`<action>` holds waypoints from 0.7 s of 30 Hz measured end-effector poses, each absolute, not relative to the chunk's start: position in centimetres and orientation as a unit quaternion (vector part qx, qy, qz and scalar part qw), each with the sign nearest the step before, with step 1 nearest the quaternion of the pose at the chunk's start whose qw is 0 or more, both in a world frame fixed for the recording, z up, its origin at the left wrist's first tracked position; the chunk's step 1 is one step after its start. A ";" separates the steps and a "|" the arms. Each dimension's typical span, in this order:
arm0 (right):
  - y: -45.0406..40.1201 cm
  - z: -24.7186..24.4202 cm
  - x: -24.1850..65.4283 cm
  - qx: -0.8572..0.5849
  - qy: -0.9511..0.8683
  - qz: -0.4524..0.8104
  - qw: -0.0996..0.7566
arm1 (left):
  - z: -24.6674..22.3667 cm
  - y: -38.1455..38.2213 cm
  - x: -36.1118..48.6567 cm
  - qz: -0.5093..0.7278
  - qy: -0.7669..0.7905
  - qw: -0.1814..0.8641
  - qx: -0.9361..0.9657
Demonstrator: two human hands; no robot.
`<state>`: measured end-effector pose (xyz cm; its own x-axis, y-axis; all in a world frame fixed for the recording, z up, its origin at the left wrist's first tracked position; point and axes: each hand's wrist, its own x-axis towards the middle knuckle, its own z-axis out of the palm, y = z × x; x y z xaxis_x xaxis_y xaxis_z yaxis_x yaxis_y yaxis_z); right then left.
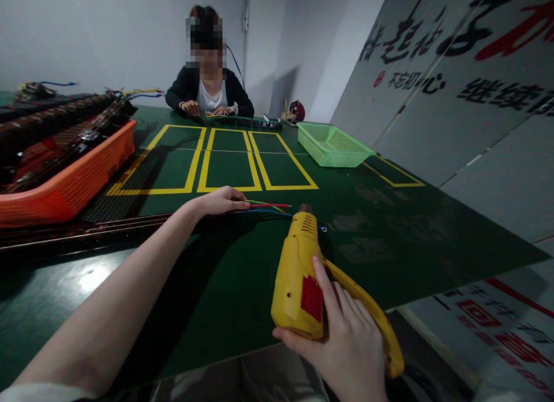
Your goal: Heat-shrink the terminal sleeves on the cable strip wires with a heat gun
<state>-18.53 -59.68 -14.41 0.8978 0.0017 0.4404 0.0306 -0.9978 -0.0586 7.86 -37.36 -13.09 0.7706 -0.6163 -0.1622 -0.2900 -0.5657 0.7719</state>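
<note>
My right hand [341, 321] is wrapped round a yellow heat gun [296, 275] with a red label, its dark nozzle pointing away from me. Left of the nozzle, my left hand [223, 201] is closed on thin wires, among them a red wire [270, 205], a blue wire [264, 211] and a green-yellow one. The wire ends lie close to the nozzle, and a ring terminal [323, 229] shows just right of it. A long dark strip [108, 232] runs leftward from my left hand along the table.
An orange basket [99, 165] heaped with dark strips stands at the left. A light green basket [333, 148] is at the back right. Yellow taped rectangles mark the green table [242, 281]. Across it, a person [212, 96] handles wires beside a dark strip [259, 123].
</note>
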 end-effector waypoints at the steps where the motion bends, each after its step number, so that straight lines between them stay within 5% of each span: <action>1: -59.3 -14.5 -18.6 -0.973 -0.015 -0.225 0.040 | -13.1 -37.4 7.9 -0.209 -0.265 0.389 0.857; 21: -54.0 -14.4 -18.3 -0.963 -0.175 -0.099 0.178 | -13.9 -36.8 8.1 -0.168 -0.251 0.452 0.839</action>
<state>-18.30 -53.98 -14.37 0.9188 0.3023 0.2537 0.3731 -0.8748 -0.3089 8.08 -36.81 -13.92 0.8179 -0.5727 -0.0550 -0.2695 -0.4658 0.8429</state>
